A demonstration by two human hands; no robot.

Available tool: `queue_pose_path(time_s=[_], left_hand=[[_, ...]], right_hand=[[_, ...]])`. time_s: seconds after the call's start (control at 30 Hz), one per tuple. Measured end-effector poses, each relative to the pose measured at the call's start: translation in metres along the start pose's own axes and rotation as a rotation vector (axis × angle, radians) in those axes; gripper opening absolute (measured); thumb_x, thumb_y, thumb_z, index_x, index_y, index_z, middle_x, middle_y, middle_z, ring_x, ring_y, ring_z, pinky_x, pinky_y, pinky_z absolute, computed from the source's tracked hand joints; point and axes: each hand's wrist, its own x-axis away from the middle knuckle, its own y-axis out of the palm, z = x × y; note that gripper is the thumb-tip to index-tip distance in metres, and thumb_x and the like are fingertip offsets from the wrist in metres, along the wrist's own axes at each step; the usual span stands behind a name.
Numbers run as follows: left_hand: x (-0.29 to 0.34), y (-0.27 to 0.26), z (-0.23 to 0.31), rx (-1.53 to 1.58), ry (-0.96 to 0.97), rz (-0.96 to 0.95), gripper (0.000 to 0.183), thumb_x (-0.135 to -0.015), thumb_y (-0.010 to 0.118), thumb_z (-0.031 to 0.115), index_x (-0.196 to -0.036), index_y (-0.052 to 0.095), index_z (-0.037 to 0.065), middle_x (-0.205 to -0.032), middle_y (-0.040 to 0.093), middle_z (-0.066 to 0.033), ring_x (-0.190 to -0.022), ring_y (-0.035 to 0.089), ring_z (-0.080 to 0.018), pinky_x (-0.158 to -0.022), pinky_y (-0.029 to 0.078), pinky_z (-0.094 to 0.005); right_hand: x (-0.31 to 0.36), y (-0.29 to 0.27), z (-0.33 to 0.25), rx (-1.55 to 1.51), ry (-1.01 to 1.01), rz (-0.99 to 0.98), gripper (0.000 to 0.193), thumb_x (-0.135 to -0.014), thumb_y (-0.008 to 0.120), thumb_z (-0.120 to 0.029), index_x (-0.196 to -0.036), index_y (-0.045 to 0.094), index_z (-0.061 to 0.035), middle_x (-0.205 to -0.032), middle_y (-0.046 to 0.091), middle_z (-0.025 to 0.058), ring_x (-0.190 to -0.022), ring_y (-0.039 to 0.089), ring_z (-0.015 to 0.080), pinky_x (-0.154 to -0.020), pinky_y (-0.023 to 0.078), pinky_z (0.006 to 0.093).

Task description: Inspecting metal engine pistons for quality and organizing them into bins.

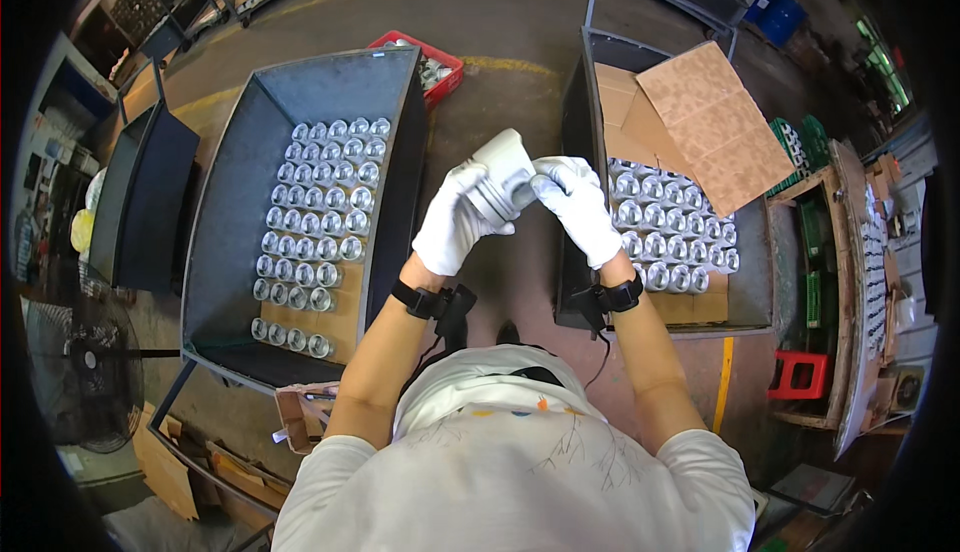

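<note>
1. Two gloved hands meet in the head view over the floor gap between two carts; between them, raised and tilted, is a metal piston [508, 164], toward 12 o'clock from the view's centre.
2. The left hand [450, 217] sits at the piston's 8 o'clock, its fingers curled around the ring-grooved end, thumb along the side. This looks like the carrying grip, so it should stay firm, with the palm under the weight.
3. The right hand [578, 210] is at 4 o'clock, its fingers bunched against the piston's side; I cannot tell whether they pinch the metal. A light touch would serve best here, steadying and turning without scraping the grooves.
4. Smooth metal could slip in fabric gloves, so I would turn it slowly, both hands supporting.
5. Rows of pistons [309, 222] stand in the left cart [228, 167] at 9 o'clock, more in the right cart [757, 287] near 4 o'clock; knocking the held one against either cart's rim would risk a dent.
</note>
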Motion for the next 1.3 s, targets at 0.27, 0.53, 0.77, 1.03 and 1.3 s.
queue_pose_path(time_s=[0.27,0.53,0.77,1.03,1.3], left_hand=[[0.001,-0.002,0.016,0.22,-0.107,-0.064,0.058,-0.095,0.044,0.051,-0.123,0.053,0.001,-0.105,0.065,-0.0218,-0.075,0.068,-0.035,-0.058,0.061,-0.0369],[0.01,-0.019,0.019,0.177,-0.018,0.037,0.057,-0.096,0.044,0.05,-0.123,0.052,0.001,-0.106,0.065,-0.0231,-0.076,0.068,-0.0367,-0.059,0.061,-0.0402],[0.026,-0.037,0.016,-0.054,0.165,0.178,0.049,-0.093,0.057,0.034,-0.13,0.045,0.004,-0.11,0.063,-0.0173,-0.088,0.067,-0.0291,-0.066,0.061,-0.0402],[0.047,-0.042,0.012,-0.363,0.282,0.309,0.08,-0.076,0.071,0.003,-0.143,0.027,0.009,-0.124,0.051,-0.0131,-0.099,0.062,-0.0224,-0.071,0.059,-0.0383],[0.063,-0.05,0.006,-0.342,0.281,0.269,0.067,-0.081,0.068,0.011,-0.139,0.033,0.005,-0.122,0.053,-0.0112,-0.1,0.062,-0.0227,-0.071,0.059,-0.0375]], right_hand=[[-0.021,0.01,-0.003,0.131,-0.329,-0.003,0.011,-0.084,0.061,-0.017,-0.089,0.07,-0.0118,-0.082,0.064,0.0028,-0.082,0.056,0.0253,-0.077,0.043,0.039],[-0.031,0.027,-0.009,0.17,-0.328,-0.136,0.015,-0.089,0.057,-0.02,-0.093,0.067,-0.0105,-0.087,0.061,0.0052,-0.088,0.055,0.027,-0.086,0.041,0.0387],[-0.034,0.041,-0.017,0.039,-0.292,-0.108,0.02,-0.09,0.058,-0.027,-0.088,0.069,-0.0115,-0.076,0.061,0.0034,-0.08,0.055,0.0261,-0.079,0.042,0.0399],[-0.024,0.061,-0.015,-0.028,-0.341,-0.095,0.017,-0.089,0.061,-0.024,-0.083,0.067,-0.0089,-0.073,0.059,0.0073,-0.073,0.056,0.0304,-0.069,0.043,0.0435],[-0.02,0.066,-0.026,-0.085,-0.249,-0.247,0.024,-0.089,0.062,-0.027,-0.082,0.069,-0.0051,-0.069,0.06,0.0135,-0.07,0.058,0.0322,-0.064,0.044,0.0432]])
